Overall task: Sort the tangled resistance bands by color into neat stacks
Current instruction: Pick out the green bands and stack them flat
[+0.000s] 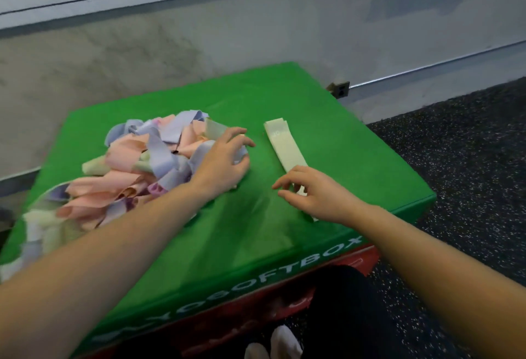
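A tangled pile of resistance bands (136,165) in pink, lavender and pale green covers the left half of the green soft box (327,119). My left hand (225,159) reaches into the pile's right edge, fingers curled around a lavender band there. To the right, pale green bands (284,145) lie flat in a straight strip. My right hand (310,193) rests on the near end of that strip, fingers relaxed and pressing it down.
The green box sits on a red box (361,262) on dark speckled flooring (469,159). A concrete wall (199,45) with an outlet (340,89) rises behind. My dark-clothed legs and white socks (273,344) are at the bottom.
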The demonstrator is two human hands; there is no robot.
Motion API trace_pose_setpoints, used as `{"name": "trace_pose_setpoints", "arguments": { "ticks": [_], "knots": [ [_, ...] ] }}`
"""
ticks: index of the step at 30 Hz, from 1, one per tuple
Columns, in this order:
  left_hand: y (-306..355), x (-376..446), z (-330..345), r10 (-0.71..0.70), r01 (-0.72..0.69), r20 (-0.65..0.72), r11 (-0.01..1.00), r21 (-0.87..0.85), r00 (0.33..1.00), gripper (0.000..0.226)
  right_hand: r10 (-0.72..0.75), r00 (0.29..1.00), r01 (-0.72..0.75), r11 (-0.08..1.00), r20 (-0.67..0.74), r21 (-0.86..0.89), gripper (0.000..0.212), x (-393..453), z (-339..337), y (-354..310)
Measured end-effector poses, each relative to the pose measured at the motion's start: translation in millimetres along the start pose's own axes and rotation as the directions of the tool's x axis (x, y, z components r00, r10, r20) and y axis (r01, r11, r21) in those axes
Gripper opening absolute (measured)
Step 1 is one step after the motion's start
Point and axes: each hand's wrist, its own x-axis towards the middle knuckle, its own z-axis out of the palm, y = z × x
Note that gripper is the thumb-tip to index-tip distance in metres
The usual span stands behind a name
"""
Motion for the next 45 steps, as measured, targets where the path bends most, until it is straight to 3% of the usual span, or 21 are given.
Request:
{"name": "trace_pose_setpoints", "arguments": {
  "ticks": [4, 15, 19, 24, 27, 30, 33, 35, 38, 41, 45],
  "knots": [
    [-27, -61, -31, 0.072, -0.070, -0.016, 0.990, 0.121, 0.997, 0.020, -0.017, 0.999, 0.018, 1.000, 0.032, -0.019, 0.017, 19, 22, -27],
    [-118, -197, -83, -0.122, 0.179, -0.237, 0.955, 0.235, 0.964, 0.028, -0.078, 0.984, 0.075, 0.997, 0.158, 0.027, 0.021, 78, 99, -105],
    [-144, -236, -97, -0.286, 0.329, -0.347, 0.942, 0.071, 0.893, 0.038, -0.146, 0.965, 0.133, 0.988, 0.218, 0.074, 0.023, 100, 131, -143],
    [-171, -265, -104, -0.375, 0.444, -0.479, 0.895, 0.036, 0.794, 0.043, -0.221, 0.930, 0.198, 0.974, 0.295, 0.106, 0.026, 126, 180, -189],
    [-175, -264, -103, -0.467, 0.487, -0.520, 0.866, -0.108, 0.715, 0.042, -0.275, 0.911, 0.255, 0.961, 0.308, 0.105, 0.031, 137, 210, -216],
    [-178, -266, -103, -0.467, 0.452, -0.559, 0.874, -0.177, 0.685, 0.043, -0.205, 0.938, 0.186, 0.978, 0.278, 0.093, 0.044, 148, 239, -235],
    [-177, -267, -103, -0.464, 0.426, -0.576, 0.880, -0.212, 0.672, 0.048, 0.008, 0.972, -0.043, 0.989, 0.234, 0.143, 0.058, 150, 267, -241],
    [-176, -268, -102, -0.434, 0.410, -0.600, 0.893, -0.187, 0.672, 0.046, 0.104, 0.961, -0.131, 0.987, 0.257, 0.090, 0.060, 144, 282, -240],
    [-178, -269, -99, -0.358, 0.368, -0.627, 0.922, -0.121, 0.692, 0.041, 0.079, 0.964, -0.068, 0.996, 0.253, -0.053, 0.043, 134, 288, -235],
    [-179, -268, -97, -0.327, 0.365, -0.600, 0.929, -0.063, 0.730, 0.040, 0.012, 0.979, -0.021, 0.999, 0.201, 0.043, 0.021, 126, 274, -228],
    [-173, -269, -98, -0.279, 0.323, -0.477, 0.946, 0.011, 0.833, 0.049, 0.164, 0.975, -0.181, 0.977, 0.147, 0.115, 0.021, 112, 249, -201]
  ]
}}
